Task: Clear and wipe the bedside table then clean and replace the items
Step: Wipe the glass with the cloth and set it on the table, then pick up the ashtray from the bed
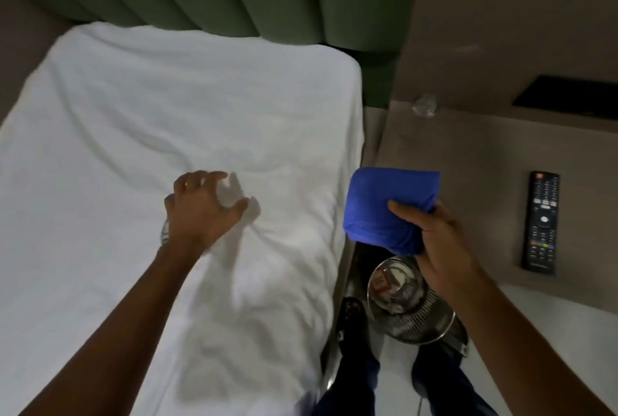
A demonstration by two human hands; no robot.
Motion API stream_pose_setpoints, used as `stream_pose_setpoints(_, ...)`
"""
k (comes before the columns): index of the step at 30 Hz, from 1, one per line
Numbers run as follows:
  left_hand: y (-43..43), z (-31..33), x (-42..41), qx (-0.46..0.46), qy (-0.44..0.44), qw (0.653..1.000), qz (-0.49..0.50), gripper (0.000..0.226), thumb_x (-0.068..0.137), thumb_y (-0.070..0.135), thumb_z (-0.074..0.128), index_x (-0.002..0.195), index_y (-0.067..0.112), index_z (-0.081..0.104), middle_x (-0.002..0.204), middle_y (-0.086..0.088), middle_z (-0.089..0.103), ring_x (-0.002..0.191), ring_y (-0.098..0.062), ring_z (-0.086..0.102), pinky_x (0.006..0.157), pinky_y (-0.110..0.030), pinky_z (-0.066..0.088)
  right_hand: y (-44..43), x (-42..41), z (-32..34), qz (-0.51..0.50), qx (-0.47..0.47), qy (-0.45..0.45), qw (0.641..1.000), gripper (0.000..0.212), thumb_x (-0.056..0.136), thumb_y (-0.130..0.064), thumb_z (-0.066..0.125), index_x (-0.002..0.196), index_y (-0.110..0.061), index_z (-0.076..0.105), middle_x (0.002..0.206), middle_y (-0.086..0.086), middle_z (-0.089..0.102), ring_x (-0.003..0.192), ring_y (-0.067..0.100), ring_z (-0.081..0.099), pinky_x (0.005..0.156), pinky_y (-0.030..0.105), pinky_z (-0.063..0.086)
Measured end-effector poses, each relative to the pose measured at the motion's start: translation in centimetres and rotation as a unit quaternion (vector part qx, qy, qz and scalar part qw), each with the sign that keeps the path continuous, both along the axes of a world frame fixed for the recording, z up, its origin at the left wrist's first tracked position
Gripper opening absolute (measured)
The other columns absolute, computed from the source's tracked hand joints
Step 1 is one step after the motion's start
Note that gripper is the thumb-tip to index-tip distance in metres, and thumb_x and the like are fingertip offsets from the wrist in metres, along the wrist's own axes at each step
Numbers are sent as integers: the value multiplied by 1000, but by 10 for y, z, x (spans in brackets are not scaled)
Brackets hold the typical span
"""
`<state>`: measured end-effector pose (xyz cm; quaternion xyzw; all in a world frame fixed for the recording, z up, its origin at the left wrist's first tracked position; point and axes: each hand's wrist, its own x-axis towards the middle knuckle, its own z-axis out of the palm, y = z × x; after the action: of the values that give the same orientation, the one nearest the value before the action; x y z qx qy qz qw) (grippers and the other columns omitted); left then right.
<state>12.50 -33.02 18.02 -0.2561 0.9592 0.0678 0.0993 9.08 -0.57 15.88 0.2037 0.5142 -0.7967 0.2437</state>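
Right hand (434, 241) pinching bunched blue cloth (389, 208); left hand (204, 211) spread above wrinkled white sheet (167, 114).

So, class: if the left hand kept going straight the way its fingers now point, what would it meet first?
Probably the white sheet on the bed: the left hand hovers open just above it, fingers aimed forward and down. Depth is unclear.
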Motion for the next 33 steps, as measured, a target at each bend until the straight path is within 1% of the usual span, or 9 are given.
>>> stream_pose_setpoints(2,-24,1,7,23,-136,988,74,85,65,84,52,134,35,43,144,-5,42,137,-34,33,105,-54,35,-12,8,3,11,0,-1,1000,45,71,-16,75,115,-17,64,117,5,69,107,25,65,89,42,52)
stream_pose_setpoints(5,-48,-3,16,111,-192,967,128,96,54,85,59,136,42,34,140,-9,46,129,-36,45,103,-47,40,-28,19,9,18,14,-6,1000,43,71,-14,75,113,-16,65,114,5,71,104,26,67,87,43,54)
stream_pose_setpoints(12,-41,-1,47,174,-124,956,200,95,42,91,64,109,23,57,97,-1,63,101,-29,61,87,-42,53,-43,32,26,38,63,14,997,32,79,-7,71,109,-15,63,99,6,71,83,30,66,66,45,55)
stream_pose_setpoints(16,-20,4,57,350,-50,879,320,66,62,75,69,96,19,69,95,-5,73,86,-27,69,73,-42,61,-53,38,30,61,147,83,984,20,81,-12,71,97,-19,62,87,7,67,72,20,62,53,23,53)
stream_pose_setpoints(20,34,6,54,524,10,780,342,38,85,46,63,109,18,71,106,-8,75,89,-28,70,66,-38,60,-64,46,19,75,236,153,957,15,87,-19,65,99,-13,61,85,13,64,73,9,59,69,26,49)
stream_pose_setpoints(23,81,10,40,585,22,767,262,31,90,36,58,110,17,71,105,-7,75,91,-22,72,76,-40,61,-67,49,11,61,310,239,918,29,90,-15,60,119,-15,60,106,-3,67,95,-5,60,87,15,47)
stream_pose_setpoints(28,146,11,14,667,-10,724,175,28,97,25,49,113,15,70,105,-9,74,97,-23,72,90,-41,57,-44,41,8,85,446,300,839,48,84,-22,40,130,-21,54,137,5,55,127,24,49,107,47,37)
stream_pose_setpoints(30,159,7,7,688,-4,704,176,28,99,21,45,113,19,69,100,-5,76,93,-19,73,84,-34,59,-34,38,9,112,465,341,809,52,80,-18,36,129,-22,55,139,3,53,132,23,44,109,43,31)
stream_pose_setpoints(33,180,-4,-4,744,9,613,265,31,100,19,37,107,11,66,86,-4,78,77,-16,75,66,-28,62,-17,38,7,148,447,382,795,56,75,-4,42,125,-26,57,139,-3,53,134,17,41,108,42,30)
